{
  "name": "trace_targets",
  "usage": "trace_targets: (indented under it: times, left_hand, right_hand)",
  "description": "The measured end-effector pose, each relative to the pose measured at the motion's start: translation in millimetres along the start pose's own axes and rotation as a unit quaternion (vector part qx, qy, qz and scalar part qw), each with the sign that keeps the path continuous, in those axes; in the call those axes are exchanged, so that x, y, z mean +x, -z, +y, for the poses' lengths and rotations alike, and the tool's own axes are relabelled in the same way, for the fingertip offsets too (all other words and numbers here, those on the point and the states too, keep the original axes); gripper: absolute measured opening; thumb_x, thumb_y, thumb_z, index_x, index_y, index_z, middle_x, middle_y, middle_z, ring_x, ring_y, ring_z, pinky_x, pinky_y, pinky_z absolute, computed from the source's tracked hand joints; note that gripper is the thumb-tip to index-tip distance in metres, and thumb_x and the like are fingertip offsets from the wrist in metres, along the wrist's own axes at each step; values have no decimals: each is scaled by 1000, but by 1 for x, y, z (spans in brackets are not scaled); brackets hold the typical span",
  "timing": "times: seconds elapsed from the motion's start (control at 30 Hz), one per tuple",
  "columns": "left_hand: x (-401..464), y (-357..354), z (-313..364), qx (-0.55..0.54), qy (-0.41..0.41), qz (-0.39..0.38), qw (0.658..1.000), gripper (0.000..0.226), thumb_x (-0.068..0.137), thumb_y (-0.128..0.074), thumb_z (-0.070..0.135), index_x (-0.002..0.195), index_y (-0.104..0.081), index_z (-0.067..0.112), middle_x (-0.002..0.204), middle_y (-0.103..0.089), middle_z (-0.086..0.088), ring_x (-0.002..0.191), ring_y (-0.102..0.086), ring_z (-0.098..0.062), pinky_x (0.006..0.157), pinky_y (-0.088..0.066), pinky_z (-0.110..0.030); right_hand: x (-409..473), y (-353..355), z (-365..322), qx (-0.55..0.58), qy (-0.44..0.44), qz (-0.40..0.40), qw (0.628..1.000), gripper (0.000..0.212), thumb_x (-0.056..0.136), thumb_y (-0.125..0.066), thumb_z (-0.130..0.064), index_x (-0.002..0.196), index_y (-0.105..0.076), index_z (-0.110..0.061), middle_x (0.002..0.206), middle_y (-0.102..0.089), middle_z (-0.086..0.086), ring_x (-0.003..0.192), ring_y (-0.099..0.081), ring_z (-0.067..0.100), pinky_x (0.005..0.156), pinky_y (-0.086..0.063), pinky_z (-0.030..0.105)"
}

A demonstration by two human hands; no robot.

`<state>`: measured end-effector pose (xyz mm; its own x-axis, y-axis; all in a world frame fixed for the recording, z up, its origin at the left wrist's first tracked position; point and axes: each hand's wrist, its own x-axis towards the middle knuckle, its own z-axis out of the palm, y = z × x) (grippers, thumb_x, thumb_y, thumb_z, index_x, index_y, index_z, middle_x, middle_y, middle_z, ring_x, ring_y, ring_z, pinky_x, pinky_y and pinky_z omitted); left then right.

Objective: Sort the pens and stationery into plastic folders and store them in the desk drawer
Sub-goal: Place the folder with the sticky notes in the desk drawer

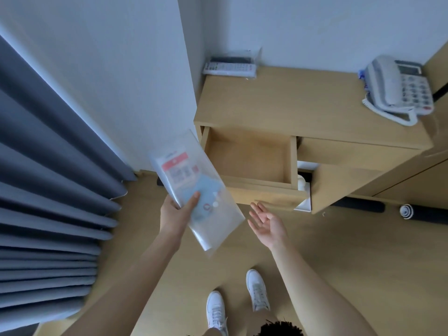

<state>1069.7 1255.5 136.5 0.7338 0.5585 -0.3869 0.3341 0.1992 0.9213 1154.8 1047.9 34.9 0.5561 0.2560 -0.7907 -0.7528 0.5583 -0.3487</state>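
While the left hand [178,210] pinches the plastic folder [194,187] mid-edge, right hand [268,220] open, it looks light, floppy, slippery

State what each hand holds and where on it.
Left hand grips the clear plastic folder partway along its left long edge, thumb on top. Right hand holds nothing.

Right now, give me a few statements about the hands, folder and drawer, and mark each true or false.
1. The left hand grips the folder. True.
2. The drawer is closed. False: it is pulled open.
3. The right hand holds a pen. False: it is open and holds nothing.
4. A phone sits on the desk. True.
5. The folder lies inside the drawer. False: it is held in the air to the drawer's left.
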Motion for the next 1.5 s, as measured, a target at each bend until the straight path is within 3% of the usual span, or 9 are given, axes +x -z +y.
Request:
trace_targets:
  times: [0.13, 0.3, 0.43, 0.57, 0.73, 0.9, 1.13, 1.4, 1.5]
  left_hand:
    - [-5, -14, 14, -29, -13, -8, 999, 31, 78, -75, 31, 103, -63, 19, 96, -73, 3, 88, -70, -15, 77, -57, -33]
    - [-9, -27, 29, -100, -6, -30, 995, 37, 79, -75, 29, 109, -63, 12, 101, -72, -3, 93, -70, -20, 83, -55, -39]
    - [-12, -41, 41, -166, 8, -33, 985, 38, 82, -72, 24, 112, -59, 6, 101, -70, -7, 84, -69, -20, 77, -55, -36]
    - [-18, -49, 48, -210, -3, -50, 976, 35, 87, -67, 18, 118, -59, 5, 105, -70, -7, 88, -69, -20, 73, -59, -33]
    - [-25, -50, 43, -238, -8, -87, 967, 41, 88, -65, 15, 124, -54, -1, 111, -67, -14, 86, -69, -23, 59, -56, -28]
    - [-22, -38, 37, -234, 12, -112, 966, 52, 85, -70, 23, 128, -51, 2, 114, -65, -17, 87, -66, -29, 53, -52, -28]
    - [0, -8, 40, -205, 33, -123, 970, 41, 87, -66, 21, 123, -53, 6, 117, -65, -10, 101, -66, -24, 84, -53, -39]
    - [55, 17, 57, -168, -13, -104, 980, 77, 83, -68, 30, 146, -23, 28, 119, -60, 6, 106, -64, -28, 101, -44, -43]
    - [80, 15, 56, -119, 3, -132, 984, 87, 72, -79, 39, 143, -31, 25, 124, -61, -1, 110, -62, -25, 101, -44, -43]
  right_hand:
    - [-28, -8, -9, 6, 0, -49, 999, 41, 88, -46, 3, 126, -55, -9, 120, -65, 7, 120, -52, 23, 101, -40, 39]
    - [-72, -31, -25, -22, 35, -128, 991, 18, 91, -56, -16, 107, -62, -11, 117, -64, 7, 115, -55, 24, 104, -40, 42]
    - [-108, -53, -37, -100, 75, -195, 973, 30, 88, -57, -32, 113, -61, -15, 120, -63, 4, 112, -58, 18, 102, -41, 38]
    - [-129, -66, -39, -160, 137, -226, 951, 40, 84, -68, -19, 122, -57, -18, 115, -63, -1, 103, -62, 15, 84, -50, 28]
    - [-135, -70, -25, -170, 172, -223, 944, 56, 81, -66, -2, 133, -47, -12, 129, -59, 13, 118, -57, 27, 103, -43, 43]
    - [-139, -77, -14, -182, 195, -160, 950, 51, 78, -67, 6, 125, -53, -6, 116, -66, 13, 106, -65, 26, 86, -54, 36]
    - [-137, -84, -29, -244, 218, -156, 932, 50, 76, -69, 7, 122, -56, -7, 117, -66, 11, 106, -65, 24, 77, -54, 33]
    - [-113, -94, -80, -291, 212, -168, 918, 39, 78, -64, 12, 111, -60, -8, 106, -69, 7, 95, -67, 18, 78, -57, 31]
    - [-94, -96, -101, -296, 191, -171, 920, 38, 79, -63, 12, 110, -60, -7, 101, -71, 5, 92, -69, 17, 74, -58, 29]
